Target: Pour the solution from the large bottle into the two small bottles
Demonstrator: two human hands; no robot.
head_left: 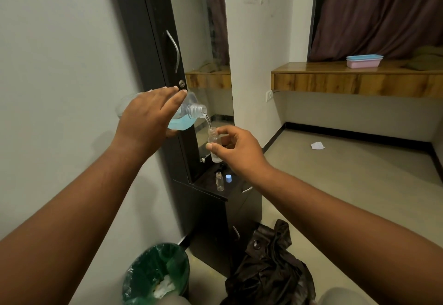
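My left hand [146, 118] grips the large clear bottle [189, 110] from above and holds it tipped to the right, blue solution pooled in its lower side. A thin stream runs from its open neck into a small clear bottle [214, 140], which my right hand [236, 147] pinches upright just below the neck. A little liquid sits in that small bottle's bottom. The second small bottle [219, 181] stands open on the dark cabinet top [206, 182], with a blue cap [228, 178] beside it.
A tall dark cabinet with a mirror [206, 41] stands right behind the bottles. On the floor below are a green-lined bin [155, 273] and a dark crumpled cloth [268, 268]. A wooden shelf [354, 82] with pink and blue trays [364, 60] runs along the right wall.
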